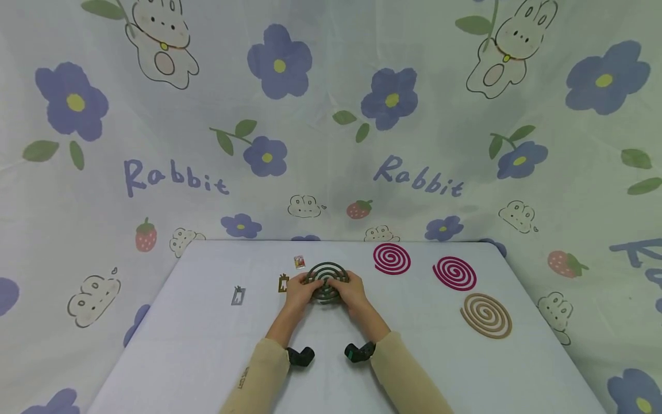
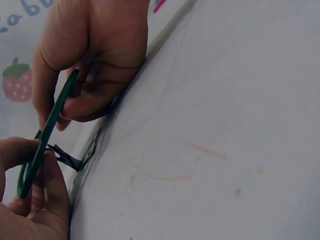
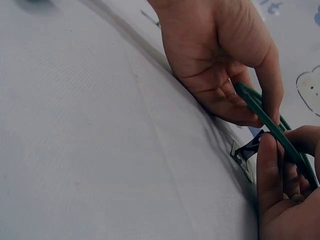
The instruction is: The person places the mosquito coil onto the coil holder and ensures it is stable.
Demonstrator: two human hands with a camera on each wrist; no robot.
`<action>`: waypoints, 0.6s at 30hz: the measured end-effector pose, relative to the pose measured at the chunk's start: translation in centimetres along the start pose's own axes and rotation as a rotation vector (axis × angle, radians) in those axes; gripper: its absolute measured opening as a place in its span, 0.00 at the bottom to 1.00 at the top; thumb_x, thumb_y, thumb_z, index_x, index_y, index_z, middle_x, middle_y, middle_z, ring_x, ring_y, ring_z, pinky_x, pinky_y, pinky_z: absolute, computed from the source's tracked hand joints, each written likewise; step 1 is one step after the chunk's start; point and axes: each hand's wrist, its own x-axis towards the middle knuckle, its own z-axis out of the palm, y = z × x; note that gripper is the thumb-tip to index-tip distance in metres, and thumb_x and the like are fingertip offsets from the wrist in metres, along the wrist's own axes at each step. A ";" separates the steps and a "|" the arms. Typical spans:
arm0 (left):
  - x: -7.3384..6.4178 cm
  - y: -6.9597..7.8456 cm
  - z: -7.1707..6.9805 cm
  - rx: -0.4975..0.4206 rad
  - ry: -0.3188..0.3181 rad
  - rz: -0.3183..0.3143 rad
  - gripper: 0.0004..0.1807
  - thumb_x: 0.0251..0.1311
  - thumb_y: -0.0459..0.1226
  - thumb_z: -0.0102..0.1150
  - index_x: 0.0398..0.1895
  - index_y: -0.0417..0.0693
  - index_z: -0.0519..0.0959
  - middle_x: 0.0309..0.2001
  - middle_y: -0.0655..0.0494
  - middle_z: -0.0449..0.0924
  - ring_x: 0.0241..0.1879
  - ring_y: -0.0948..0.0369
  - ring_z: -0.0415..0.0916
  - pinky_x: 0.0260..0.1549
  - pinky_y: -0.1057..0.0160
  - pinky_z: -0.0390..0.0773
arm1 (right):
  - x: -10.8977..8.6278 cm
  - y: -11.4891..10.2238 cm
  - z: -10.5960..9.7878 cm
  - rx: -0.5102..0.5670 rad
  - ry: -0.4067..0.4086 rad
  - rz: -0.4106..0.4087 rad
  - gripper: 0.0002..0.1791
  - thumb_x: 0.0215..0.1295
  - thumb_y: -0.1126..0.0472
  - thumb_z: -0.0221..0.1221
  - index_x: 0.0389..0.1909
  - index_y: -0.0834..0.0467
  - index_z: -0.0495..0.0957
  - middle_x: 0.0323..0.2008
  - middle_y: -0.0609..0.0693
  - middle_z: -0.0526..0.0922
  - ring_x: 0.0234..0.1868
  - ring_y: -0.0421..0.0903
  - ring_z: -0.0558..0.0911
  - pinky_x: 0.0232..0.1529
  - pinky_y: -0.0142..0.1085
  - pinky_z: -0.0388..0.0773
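A dark green mosquito coil point(image 1: 328, 268) is held between both hands, with its flat face showing in the head view. My left hand point(image 1: 299, 292) grips its left side, and my right hand point(image 1: 354, 292) grips the right, with the thumbs meeting near its centre. Both wrist views show the coil edge-on, as a green band point(image 2: 52, 120). A small metal coil stand point(image 3: 242, 155) sits under the coil's middle, its bent tongue reaching up to the fingers. Fingers partly cover that stand; the head view hides it.
Left of the hands lie a silver stand point(image 1: 238, 296) and a gold stand point(image 1: 283, 283), with a small printed packet point(image 1: 299, 262) behind. To the right are two magenta coils, one further back point(image 1: 392, 259) and one nearer point(image 1: 455, 273), plus a tan coil point(image 1: 486, 315). A patterned cloth backs the white table.
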 end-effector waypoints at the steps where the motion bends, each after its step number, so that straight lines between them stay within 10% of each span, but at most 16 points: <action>1: 0.0 0.0 0.0 0.003 0.001 0.001 0.21 0.53 0.35 0.70 0.49 0.34 0.79 0.37 0.48 0.83 0.29 0.63 0.75 0.20 0.68 0.73 | 0.0 0.0 0.0 -0.002 0.001 -0.002 0.21 0.58 0.59 0.67 0.49 0.65 0.77 0.44 0.54 0.81 0.45 0.46 0.80 0.44 0.38 0.79; 18: 0.0 -0.1 0.1 0.034 0.014 -0.004 0.21 0.54 0.36 0.70 0.49 0.35 0.79 0.40 0.47 0.83 0.31 0.62 0.76 0.23 0.67 0.74 | -0.1 -0.3 0.0 -0.024 0.009 0.016 0.20 0.57 0.60 0.67 0.48 0.65 0.78 0.43 0.55 0.82 0.43 0.46 0.81 0.42 0.37 0.80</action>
